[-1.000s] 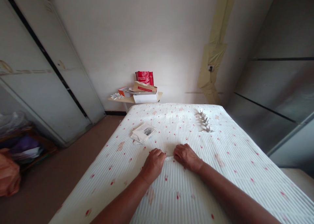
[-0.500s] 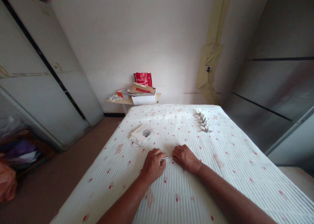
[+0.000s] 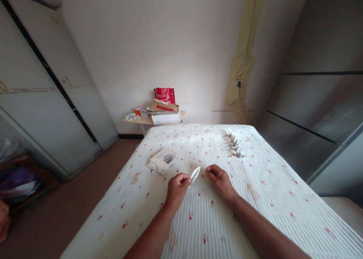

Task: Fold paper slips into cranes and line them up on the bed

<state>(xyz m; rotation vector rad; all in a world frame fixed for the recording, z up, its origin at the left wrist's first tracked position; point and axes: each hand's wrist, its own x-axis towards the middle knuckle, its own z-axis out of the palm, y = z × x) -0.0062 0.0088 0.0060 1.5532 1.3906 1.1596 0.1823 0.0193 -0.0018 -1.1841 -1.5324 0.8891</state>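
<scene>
A plain room with a pale wall [image 3: 159, 43], grey cabinet doors [image 3: 42, 100] at left and dark panels at right. In the middle a bed with a white ribbed mattress cover [image 3: 269, 183] dotted with small red marks. Behind its far edge a low shelf [image 3: 147, 120] with a white box [image 3: 166, 118], a brown box and a red bag [image 3: 164, 93]. On the cover, at far left, a small stack of printed leaflets [image 3: 163, 160]; at far right, a row of small folded paper pieces [image 3: 234, 145], standing in a line away from the viewer.

Left hand [image 3: 176, 187] closed in a pinch on a narrow folded paper strip [image 3: 195, 174], lifted a little above the cover, near the middle of the bed. Long axis of the strip tilted, upper end pointing away and to the right, lower end in the fingertips. Right hand [image 3: 219, 179] just beside the strip, apart from it, fingers loosely curled, holding nothing, probably resting on the cover.
</scene>
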